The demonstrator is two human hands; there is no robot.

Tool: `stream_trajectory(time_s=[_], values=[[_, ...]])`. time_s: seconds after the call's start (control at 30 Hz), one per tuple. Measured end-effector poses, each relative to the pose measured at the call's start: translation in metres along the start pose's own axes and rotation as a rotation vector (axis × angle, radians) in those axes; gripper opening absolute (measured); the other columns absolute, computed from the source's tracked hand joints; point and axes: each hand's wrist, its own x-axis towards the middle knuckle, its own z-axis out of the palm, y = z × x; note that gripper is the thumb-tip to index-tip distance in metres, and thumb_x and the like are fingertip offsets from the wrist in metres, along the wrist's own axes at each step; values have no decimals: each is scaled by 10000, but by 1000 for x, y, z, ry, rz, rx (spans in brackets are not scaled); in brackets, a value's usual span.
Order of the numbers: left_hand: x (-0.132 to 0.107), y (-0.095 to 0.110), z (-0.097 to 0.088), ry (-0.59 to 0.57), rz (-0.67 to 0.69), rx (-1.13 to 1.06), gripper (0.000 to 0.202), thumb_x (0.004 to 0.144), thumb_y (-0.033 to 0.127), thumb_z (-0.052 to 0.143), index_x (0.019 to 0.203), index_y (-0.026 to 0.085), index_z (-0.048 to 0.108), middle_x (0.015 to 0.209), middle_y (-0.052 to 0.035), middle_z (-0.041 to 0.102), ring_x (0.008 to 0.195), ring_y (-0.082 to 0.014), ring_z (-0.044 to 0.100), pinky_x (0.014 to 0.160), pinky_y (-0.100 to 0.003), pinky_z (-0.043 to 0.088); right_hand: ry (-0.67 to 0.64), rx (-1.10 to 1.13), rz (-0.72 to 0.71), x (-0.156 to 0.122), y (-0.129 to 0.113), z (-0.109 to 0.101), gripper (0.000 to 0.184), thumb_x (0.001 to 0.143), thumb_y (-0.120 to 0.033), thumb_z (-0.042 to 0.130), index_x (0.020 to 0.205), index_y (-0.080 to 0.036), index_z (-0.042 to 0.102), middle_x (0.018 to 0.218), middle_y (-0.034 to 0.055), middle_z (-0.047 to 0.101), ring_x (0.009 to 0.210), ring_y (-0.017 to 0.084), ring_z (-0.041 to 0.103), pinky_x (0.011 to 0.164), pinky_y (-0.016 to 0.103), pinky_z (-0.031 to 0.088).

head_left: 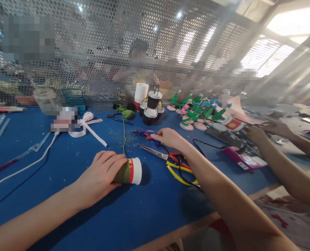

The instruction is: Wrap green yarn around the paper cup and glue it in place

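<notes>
My left hand (102, 172) is wrapped round a paper cup (132, 170) lying on its side on the blue table (73, 153). The cup is partly wound in green yarn, with a red band and a white end showing. A green yarn strand (123, 134) runs from the cup to a yarn ball (128, 113) further back. My right hand (169, 137) reaches forward and closes on the handle of a blue hot glue gun (145, 132), which lies on the table. Scissors (155, 152) with red and yellow handles lie just in front of that hand.
Black-wrapped cups (151, 108) and a stack of white cups (141, 92) stand at the back by a perforated metal screen (105, 52). Green and pink craft pieces (199, 113) lie right of them. Another person's hands (264, 130) work at the right. White ribbon (92, 130) and cables lie left.
</notes>
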Motion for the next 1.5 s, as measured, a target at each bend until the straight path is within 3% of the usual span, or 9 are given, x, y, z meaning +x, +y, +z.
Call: stream_trajectory(time_s=[0.13, 0.27, 0.37, 0.53, 0.67, 0.87, 1.1, 1.4, 1.5], values=[[2, 0, -1, 60, 43, 78, 414, 724, 144, 600, 1108, 125, 447, 1088, -104, 573, 982, -251, 478, 856, -401, 328, -95, 35, 77, 9, 5, 23, 186, 582, -184, 644, 449, -172, 515, 398, -16, 475, 484, 152, 515, 464, 232, 314], [2, 0, -1, 78, 74, 129, 365, 755, 120, 548, 1109, 115, 458, 1090, -106, 581, 982, -252, 478, 852, -393, 321, -57, 167, 121, 7, 1, 24, 98, 596, -80, 568, 678, -130, 588, 503, -4, 551, 520, 144, 539, 479, 225, 357], [1, -1, -1, 84, 84, 151, 339, 763, 117, 532, 1096, 119, 465, 1079, -102, 591, 970, -252, 486, 844, -392, 320, -19, 313, 111, -5, -7, 9, 231, 636, -94, 546, 865, -118, 562, 625, 3, 598, 544, 115, 548, 502, 208, 402], [0, -7, 2, 82, 66, 154, 383, 751, 152, 562, 1115, 122, 446, 1103, -103, 583, 979, -260, 482, 847, -404, 307, -120, 522, 29, -35, -21, -16, 158, 694, -282, 575, 737, -133, 546, 568, 0, 581, 476, 83, 513, 453, 195, 413], [-1, -12, 3, 78, 22, 167, 410, 750, 156, 560, 1137, 142, 425, 1114, -101, 578, 979, -256, 483, 847, -401, 302, -280, 685, -129, -56, -27, -17, 208, 712, -297, 568, 823, -122, 587, 559, -8, 586, 460, 73, 502, 449, 186, 418], [-4, -18, 4, 46, -17, 143, 427, 753, 164, 571, 1144, 144, 402, 1140, -113, 558, 1018, -261, 464, 866, -407, 292, -361, 515, -99, -79, -30, -12, 261, 729, -384, 553, 765, -127, 579, 478, -20, 545, 394, 86, 485, 403, 200, 417], [-3, -22, 3, 10, -55, 42, 460, 745, 179, 593, 1150, 149, 376, 1144, -108, 544, 1020, -249, 458, 874, -394, 283, -265, 307, -176, -93, -26, -11, 262, 733, -427, 528, 646, -182, 567, 398, -37, 500, 344, 112, 497, 352, 207, 400], [-4, -25, 7, 15, -46, 23, 477, 747, 212, 610, 1156, 142, 374, 1160, -112, 530, 1026, -256, 444, 871, -399, 279, -270, 249, -184, -92, -31, -8, 211, 718, -394, 541, 642, -198, 560, 395, -48, 499, 347, 121, 499, 358, 221, 414], [-4, -26, 6, -6, -50, 25, 456, 769, 229, 590, 1160, 153, 369, 1169, -108, 524, 1032, -253, 435, 875, -400, 272, -201, 179, -284, -92, -28, -8, 183, 725, -371, 540, 707, -202, 605, 437, -31, 535, 406, 140, 535, 407, 240, 439]])
